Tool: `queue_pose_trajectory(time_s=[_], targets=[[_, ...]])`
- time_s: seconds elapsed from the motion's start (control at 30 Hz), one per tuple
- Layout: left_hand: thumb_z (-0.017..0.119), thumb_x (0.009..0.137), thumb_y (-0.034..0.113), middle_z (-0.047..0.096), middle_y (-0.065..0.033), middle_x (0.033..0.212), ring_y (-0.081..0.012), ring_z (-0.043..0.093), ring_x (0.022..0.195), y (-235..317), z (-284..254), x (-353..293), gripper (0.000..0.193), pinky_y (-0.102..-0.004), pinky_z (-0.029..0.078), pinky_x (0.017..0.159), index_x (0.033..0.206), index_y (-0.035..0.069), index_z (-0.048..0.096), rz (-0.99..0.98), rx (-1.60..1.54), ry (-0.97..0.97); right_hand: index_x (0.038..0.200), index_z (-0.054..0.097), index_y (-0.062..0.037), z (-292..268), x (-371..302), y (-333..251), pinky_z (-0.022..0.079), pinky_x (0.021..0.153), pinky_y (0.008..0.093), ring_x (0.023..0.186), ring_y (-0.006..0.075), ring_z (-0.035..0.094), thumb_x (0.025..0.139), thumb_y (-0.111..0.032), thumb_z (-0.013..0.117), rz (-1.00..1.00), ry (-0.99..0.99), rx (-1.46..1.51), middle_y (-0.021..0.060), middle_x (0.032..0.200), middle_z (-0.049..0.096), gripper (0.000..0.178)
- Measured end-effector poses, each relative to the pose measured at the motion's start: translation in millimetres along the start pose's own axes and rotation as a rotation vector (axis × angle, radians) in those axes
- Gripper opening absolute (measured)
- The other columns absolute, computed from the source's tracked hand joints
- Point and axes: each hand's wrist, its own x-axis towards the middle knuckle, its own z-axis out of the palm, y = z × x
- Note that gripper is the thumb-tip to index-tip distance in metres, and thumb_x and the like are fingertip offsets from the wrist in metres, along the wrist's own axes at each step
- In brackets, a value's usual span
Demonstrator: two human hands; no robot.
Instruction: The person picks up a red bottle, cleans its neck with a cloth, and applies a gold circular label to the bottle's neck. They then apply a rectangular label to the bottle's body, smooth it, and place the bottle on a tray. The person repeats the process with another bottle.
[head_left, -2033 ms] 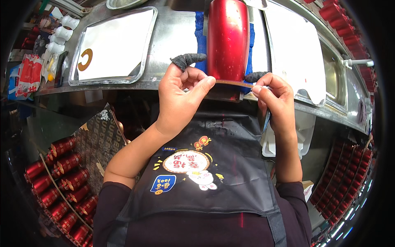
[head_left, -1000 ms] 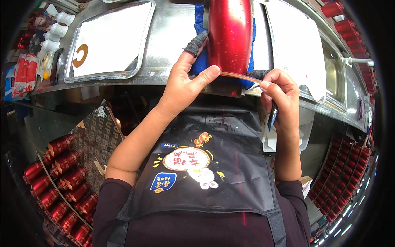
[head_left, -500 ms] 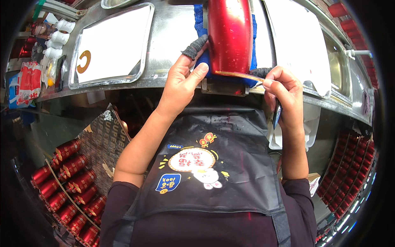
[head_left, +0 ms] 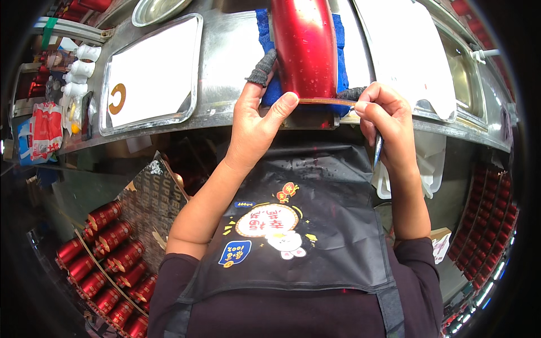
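A glossy red, rounded vessel [head_left: 304,50] with water drops lies on a blue cloth [head_left: 340,42] on the metal counter. My left hand [head_left: 256,115] grips its near left side; a dark grey finger cover wraps one finger, and the thumb presses at the near edge. Along that edge runs a thin gold strip [head_left: 327,102], its left end under or beside my left thumb. Between thumb and finger, my right hand [head_left: 389,115] pinches the strip's right end. A slim dark pointed tool [head_left: 378,149] sticks down from the right palm; its kind is unclear. Another dark-covered finger touches the vessel's right side.
Left on the counter [head_left: 225,67] is a metal tray [head_left: 197,62] with a white sheet and a gold curved piece [head_left: 117,98]. A white board [head_left: 403,50] and a sink [head_left: 465,84] are at right. Racks of red cans [head_left: 110,236] stand low on both sides.
My left thumb has moved right onto the strip's left end, which lay uncovered before. The strip now lies flatter along the vessel's edge. The view has shifted slightly.
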Motion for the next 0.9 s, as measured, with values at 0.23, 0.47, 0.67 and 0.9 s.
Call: queue_pose_trajectory(time_s=[0.23, 0.47, 0.67, 0.9], targets=[[0.071, 0.095, 0.020, 0.052, -0.0216, 0.146, -0.0305, 0.046, 0.138, 0, -2, -10, 0.060, -0.0398, 0.034, 0.115, 0.145, -0.004, 0.048, 0.131, 0.248, 0.068, 0.082, 0.058, -0.0047, 0, 1, 4, 0.031, 0.044, 0.0181, 0.046, 0.0014, 0.042, 0.091, -0.009, 0.064, 0.001, -0.003, 0.032, -0.0044, 0.059, 0.050, 0.011], [0.075, 0.088, 0.034, 0.045, -0.0234, 0.154, -0.0419, 0.044, 0.140, 2, -15, -34, 0.037, -0.0651, 0.022, 0.113, 0.117, 0.012, 0.077, 0.458, 0.982, -0.006, 0.083, 0.059, -0.0048, 0, 0, 5, 0.032, 0.044, 0.0182, 0.047, 0.0015, 0.042, 0.090, -0.009, 0.064, -0.005, -0.016, 0.043, -0.0045, 0.061, 0.051, 0.011], [0.073, 0.090, 0.033, 0.042, -0.0236, 0.156, -0.0421, 0.041, 0.143, -6, -18, -38, 0.032, -0.0684, 0.017, 0.114, 0.116, 0.014, 0.077, 0.370, 0.957, 0.020, 0.082, 0.059, -0.0048, 0, 3, 7, 0.032, 0.045, 0.0189, 0.046, 0.0020, 0.042, 0.091, -0.010, 0.063, -0.028, -0.002, 0.017, -0.0044, 0.060, 0.050, 0.011], [0.075, 0.089, 0.031, 0.041, -0.0230, 0.157, -0.0431, 0.040, 0.143, 1, -19, -35, 0.028, -0.0721, 0.017, 0.111, 0.109, 0.012, 0.078, 0.468, 1.059, 0.010, 0.082, 0.059, -0.0053, 0, 5, 10, 0.032, 0.044, 0.0189, 0.045, 0.0027, 0.042, 0.091, -0.010, 0.063, -0.017, 0.010, 0.064, -0.0042, 0.059, 0.050, 0.011]])
